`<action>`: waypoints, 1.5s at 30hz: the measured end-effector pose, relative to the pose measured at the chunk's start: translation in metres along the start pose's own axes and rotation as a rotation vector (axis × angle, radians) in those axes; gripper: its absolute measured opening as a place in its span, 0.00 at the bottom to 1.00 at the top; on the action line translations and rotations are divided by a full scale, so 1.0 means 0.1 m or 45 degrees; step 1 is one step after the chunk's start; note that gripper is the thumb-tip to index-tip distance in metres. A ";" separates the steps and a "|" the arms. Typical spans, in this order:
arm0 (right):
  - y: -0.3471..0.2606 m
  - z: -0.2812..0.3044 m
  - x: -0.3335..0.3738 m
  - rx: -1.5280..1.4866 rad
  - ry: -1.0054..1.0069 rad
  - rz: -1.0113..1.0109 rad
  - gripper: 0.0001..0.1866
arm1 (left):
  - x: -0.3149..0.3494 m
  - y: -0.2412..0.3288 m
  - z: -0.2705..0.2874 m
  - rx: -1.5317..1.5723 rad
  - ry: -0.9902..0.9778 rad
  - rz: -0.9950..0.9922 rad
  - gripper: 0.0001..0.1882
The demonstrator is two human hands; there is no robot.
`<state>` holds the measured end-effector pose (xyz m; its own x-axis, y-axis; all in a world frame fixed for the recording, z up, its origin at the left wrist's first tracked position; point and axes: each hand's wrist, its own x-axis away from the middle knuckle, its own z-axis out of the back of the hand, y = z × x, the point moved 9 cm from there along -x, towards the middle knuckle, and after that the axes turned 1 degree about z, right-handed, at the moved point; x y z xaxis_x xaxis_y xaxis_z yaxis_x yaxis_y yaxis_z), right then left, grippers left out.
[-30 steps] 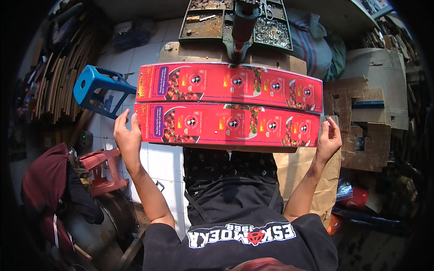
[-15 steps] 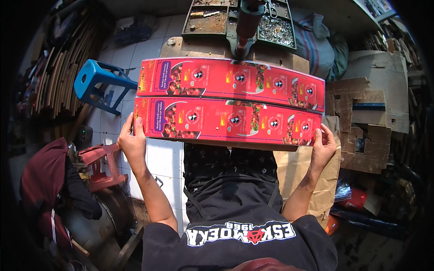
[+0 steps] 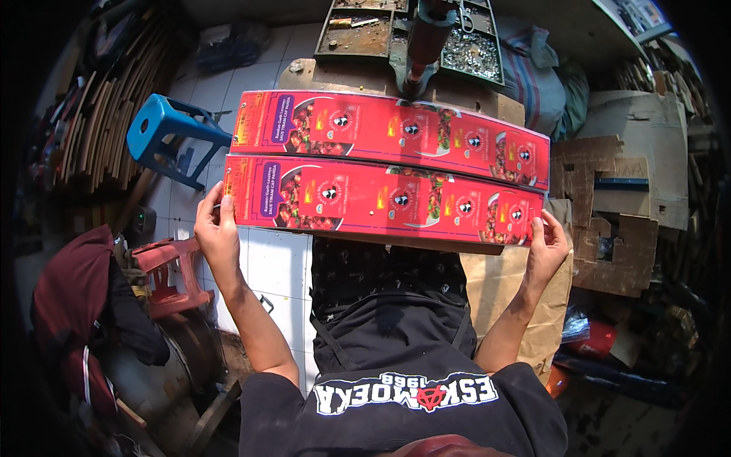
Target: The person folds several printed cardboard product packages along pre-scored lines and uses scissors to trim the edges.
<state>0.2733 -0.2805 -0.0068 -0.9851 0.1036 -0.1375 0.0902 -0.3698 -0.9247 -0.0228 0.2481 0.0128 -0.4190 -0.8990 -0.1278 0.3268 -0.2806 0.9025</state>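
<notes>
Two long red printed panels lie side by side across the work surface, with a dark seam between them. The near panel has its left end gripped by my left hand, thumb on top and fingers round the edge. At its right end my right hand pinches the near corner the same way. The far panel rests against a wooden board, under a dark red machine column. A brown edge shows below the near panel; whether the two panels are one piece I cannot tell.
Behind the column stand metal trays of small metal bits. A blue stool is at left, a red stool nearer me. Cut cardboard and brown paper lie at right; stacked sheets line the far left.
The left end of the near panel has risen slightly away from me, with my left hand following a little up and left. My right hand has hardly moved, still holding its corner.
</notes>
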 end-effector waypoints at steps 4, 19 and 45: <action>0.02 0.00 0.00 0.009 -0.010 -0.007 0.12 | -0.03 0.01 0.00 0.082 -0.046 0.067 0.14; 0.10 0.02 0.00 -0.091 -0.008 -0.019 0.12 | 0.13 0.14 -0.29 0.889 -0.545 0.340 0.22; -1.67 -0.73 1.27 -0.684 -0.650 0.874 0.10 | 1.32 0.83 -1.16 1.431 -0.491 -0.038 0.24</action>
<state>0.1438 -0.1385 0.1043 -0.6288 -0.4294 -0.6483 0.5914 0.2773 -0.7572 0.0475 0.0668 0.0228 -0.7040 -0.6826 -0.1961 -0.5331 0.3255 0.7809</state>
